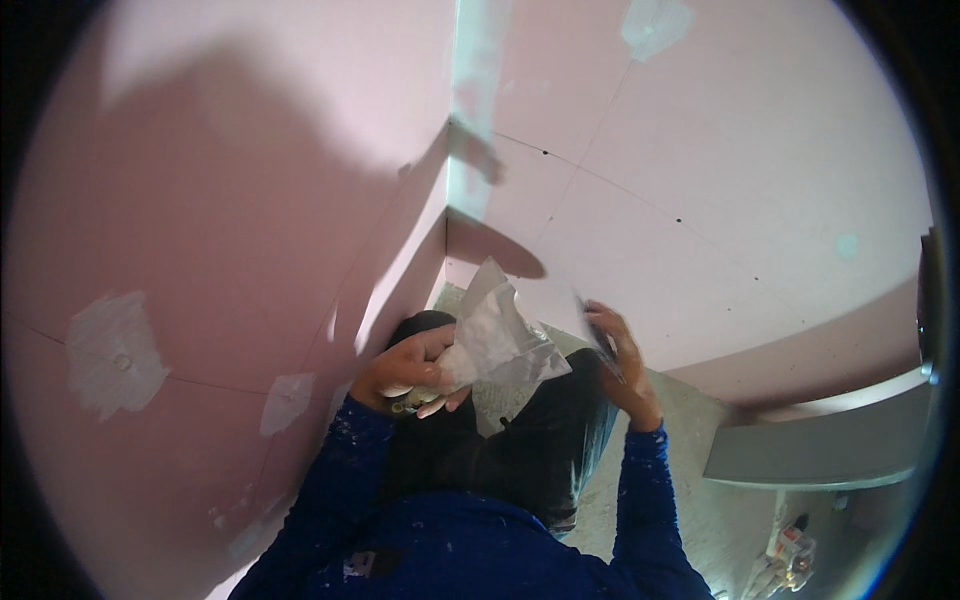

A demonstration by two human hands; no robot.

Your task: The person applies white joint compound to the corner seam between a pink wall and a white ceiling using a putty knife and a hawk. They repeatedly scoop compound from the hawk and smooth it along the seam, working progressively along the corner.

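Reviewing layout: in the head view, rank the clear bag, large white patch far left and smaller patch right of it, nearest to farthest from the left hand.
1. Clear bag, in the left hand.
2. Smaller patch, left of the hand.
3. Large white patch, far left.

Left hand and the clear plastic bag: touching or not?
Touching. The head view shows the left hand gripping the clear plastic bag at its lower left side, with no gap between them.
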